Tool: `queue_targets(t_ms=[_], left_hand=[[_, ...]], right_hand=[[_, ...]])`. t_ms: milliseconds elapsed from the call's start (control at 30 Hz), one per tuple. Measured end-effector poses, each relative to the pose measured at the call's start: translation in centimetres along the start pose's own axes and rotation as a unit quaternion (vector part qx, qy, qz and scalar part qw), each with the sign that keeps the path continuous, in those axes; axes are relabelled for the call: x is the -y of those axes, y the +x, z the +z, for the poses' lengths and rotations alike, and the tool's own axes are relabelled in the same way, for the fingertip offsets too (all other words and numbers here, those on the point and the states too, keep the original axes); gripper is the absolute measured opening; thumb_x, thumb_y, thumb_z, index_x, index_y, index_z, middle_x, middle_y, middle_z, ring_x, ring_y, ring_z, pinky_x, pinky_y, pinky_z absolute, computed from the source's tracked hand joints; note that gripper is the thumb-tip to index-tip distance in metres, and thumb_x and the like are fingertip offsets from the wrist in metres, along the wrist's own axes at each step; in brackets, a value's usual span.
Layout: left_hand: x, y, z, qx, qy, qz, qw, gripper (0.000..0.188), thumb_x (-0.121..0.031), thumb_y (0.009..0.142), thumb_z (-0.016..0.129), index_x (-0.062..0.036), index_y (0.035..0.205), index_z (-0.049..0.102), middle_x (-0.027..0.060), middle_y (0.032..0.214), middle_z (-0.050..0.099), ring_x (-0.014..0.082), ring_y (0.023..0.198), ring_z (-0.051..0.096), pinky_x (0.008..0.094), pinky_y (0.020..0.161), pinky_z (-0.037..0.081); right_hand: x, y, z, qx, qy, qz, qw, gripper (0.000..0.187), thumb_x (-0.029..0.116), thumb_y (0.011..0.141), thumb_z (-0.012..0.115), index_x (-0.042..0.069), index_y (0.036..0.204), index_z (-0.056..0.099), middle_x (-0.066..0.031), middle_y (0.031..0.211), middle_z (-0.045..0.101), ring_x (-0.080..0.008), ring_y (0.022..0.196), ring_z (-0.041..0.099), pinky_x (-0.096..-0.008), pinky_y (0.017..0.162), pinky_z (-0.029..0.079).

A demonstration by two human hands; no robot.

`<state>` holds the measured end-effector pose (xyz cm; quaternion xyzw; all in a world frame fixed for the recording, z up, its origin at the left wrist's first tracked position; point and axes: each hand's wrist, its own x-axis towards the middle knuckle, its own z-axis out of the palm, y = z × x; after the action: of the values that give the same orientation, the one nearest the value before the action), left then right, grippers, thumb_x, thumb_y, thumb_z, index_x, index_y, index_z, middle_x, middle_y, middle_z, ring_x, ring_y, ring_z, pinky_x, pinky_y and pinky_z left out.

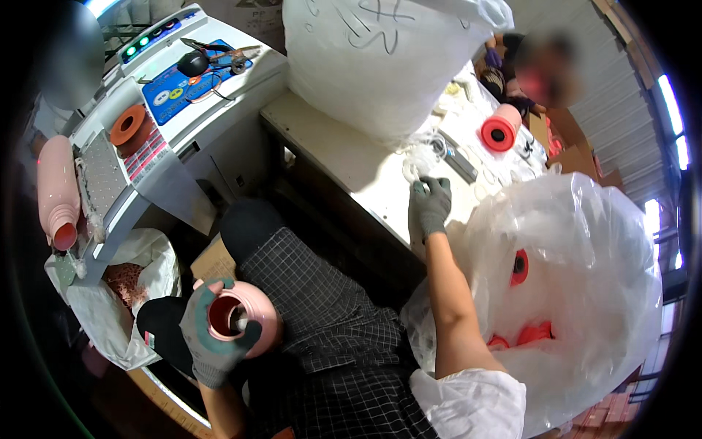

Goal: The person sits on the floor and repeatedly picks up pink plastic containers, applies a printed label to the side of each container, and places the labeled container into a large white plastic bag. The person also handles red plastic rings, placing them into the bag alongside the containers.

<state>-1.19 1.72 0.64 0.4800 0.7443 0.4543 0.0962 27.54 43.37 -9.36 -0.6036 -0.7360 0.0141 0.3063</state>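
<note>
My left hand (208,333), in a grey-green glove, is wrapped round the open end of a pink bottle (269,316) resting by my lap. A small white piece shows inside the bottle's mouth. My right hand (430,206), also gloved, is over the white table, its fingertips drawn together at a small heap of white plastic rings (415,167). Whatever lies between those fingertips is too small to tell.
A full white sack (358,66) stands on the table (322,135). To its right lies a red-pink cylinder (502,128). A big clear bag (578,278) with red parts is at my right. Another pink bottle (58,183) lies on the machine (245,121) at left. A person works behind.
</note>
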Motion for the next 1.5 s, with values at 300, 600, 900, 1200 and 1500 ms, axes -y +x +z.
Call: queue_targets(t_ms=[300, 600, 900, 1200, 1500], left_hand=[[-0.3, -0.7, -0.4, -0.030, 0.005, -0.032, 0.999, 0.069, -0.023, 0.065, 0.086, -0.0044, 0.127, 0.063, 0.0135, 0.117, 0.068, 0.0340, 0.111, 0.065, 0.0510, 0.108, 0.047], [-0.3, -2.0, 0.4, -0.088, 0.148, 0.013, 0.985, 0.104, -0.030, 0.068, 0.089, 0.0025, 0.153, 0.040, 0.0209, 0.143, 0.048, 0.0356, 0.127, 0.055, 0.0480, 0.108, 0.047], [1.3, -2.2, -1.3, -0.042, 0.212, 0.148, 0.965, 0.036, -0.023, 0.075, 0.081, -0.0061, 0.093, 0.056, 0.0114, 0.099, 0.057, 0.0389, 0.103, 0.058, 0.0555, 0.092, 0.046], [1.1, -2.0, -3.6, 0.033, 0.374, 0.177, 0.910, 0.046, -0.050, 0.102, 0.054, -0.0051, 0.101, 0.067, 0.0146, 0.114, 0.066, 0.0373, 0.125, 0.056, 0.0684, 0.121, 0.030], [-4.3, 0.9, -6.1, 0.060, 0.414, 0.075, 0.905, 0.026, -0.024, 0.075, 0.073, -0.0095, 0.097, 0.070, 0.0096, 0.095, 0.059, 0.0324, 0.100, 0.058, 0.0519, 0.095, 0.047]], right_hand=[[-0.7, -1.6, -2.9, 0.028, 0.086, -0.012, 0.996, 0.023, 0.025, 0.094, 0.075, 0.005, 0.106, 0.074, -0.0141, 0.095, 0.072, -0.0286, 0.074, 0.069, -0.0395, 0.073, 0.056], [22.5, -11.4, -7.2, 0.226, 0.489, -0.387, 0.748, 0.024, 0.022, 0.089, 0.077, 0.011, 0.110, 0.074, -0.0092, 0.102, 0.069, -0.0294, 0.095, 0.068, -0.0386, 0.085, 0.055], [27.1, -17.7, -5.0, 0.169, 0.502, -0.562, 0.635, 0.036, 0.049, 0.079, 0.069, 0.016, 0.091, 0.077, -0.0032, 0.113, 0.070, -0.0276, 0.115, 0.063, -0.0505, 0.104, 0.045], [27.5, -18.2, -7.4, 0.343, 0.355, -0.585, 0.643, 0.052, 0.052, 0.073, 0.079, 0.014, 0.108, 0.074, -0.0043, 0.118, 0.064, -0.0264, 0.115, 0.056, -0.0441, 0.093, 0.041], [29.5, -19.4, -8.9, 0.310, 0.392, -0.541, 0.677, 0.031, 0.029, 0.089, 0.074, 0.007, 0.110, 0.070, -0.0124, 0.113, 0.067, -0.0281, 0.103, 0.066, -0.0404, 0.081, 0.057]])
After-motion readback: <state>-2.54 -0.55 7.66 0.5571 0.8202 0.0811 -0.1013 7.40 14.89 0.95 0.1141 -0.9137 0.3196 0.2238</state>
